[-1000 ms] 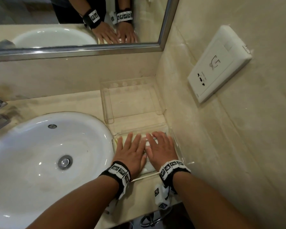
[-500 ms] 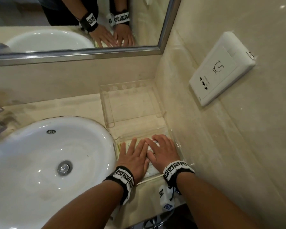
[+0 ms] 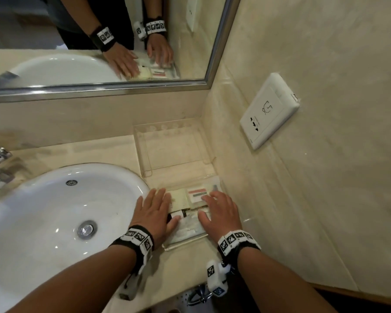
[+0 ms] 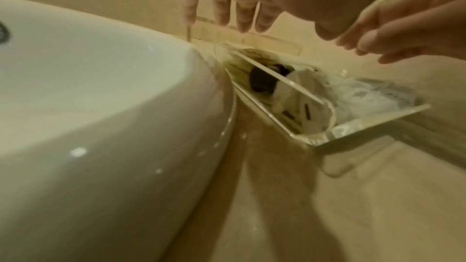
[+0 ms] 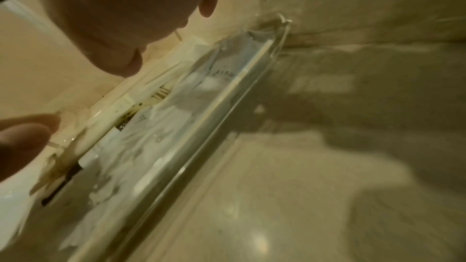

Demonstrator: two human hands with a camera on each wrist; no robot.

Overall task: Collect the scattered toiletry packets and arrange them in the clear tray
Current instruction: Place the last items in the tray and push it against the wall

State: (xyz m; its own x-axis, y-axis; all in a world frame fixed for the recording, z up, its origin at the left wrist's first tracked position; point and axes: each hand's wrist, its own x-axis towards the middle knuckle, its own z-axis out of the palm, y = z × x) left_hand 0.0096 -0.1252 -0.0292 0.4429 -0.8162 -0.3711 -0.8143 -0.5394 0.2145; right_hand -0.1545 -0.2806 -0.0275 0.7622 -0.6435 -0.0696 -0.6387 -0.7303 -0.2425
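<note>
Two hands: left hand and right hand lie flat with fingers straight over the clear tray, gripping nothing.
Tabletop: carries the tray just beside the sink.
Tray: long axis runs away from the person.
Toiletry packets: inside it, between and under both hands, equally near each.

No legible text; only a shaver pictogram on the white wall socket plate.
</note>
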